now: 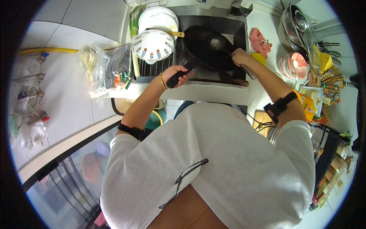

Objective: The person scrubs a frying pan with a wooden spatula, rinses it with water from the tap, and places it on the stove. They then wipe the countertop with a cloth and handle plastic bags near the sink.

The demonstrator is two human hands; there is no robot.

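My left hand (181, 76) grips the black handle (175, 80) of a dark wok (204, 54) over a black stove (238, 25). In my right hand (240, 57) is a long-handled metal ladle (218, 44), its head inside the wok. The ladle's handle end sticks out below my fist. To the left of the wok sits a white bowl with a flower pattern (153, 47), partly over white plates (157, 15). A wooden-handled utensil (177, 34) lies between bowl and plates. The wok's dark inside hides what it may hold.
Spring onions (137, 20) and bagged vegetables (90, 60) lie at the left. On the right are a pink cloth (258, 40), stacked bowls (294, 65), metal pots with a glass lid (310, 54), and several packets (308, 108). The counter edge (183, 93) runs before me.
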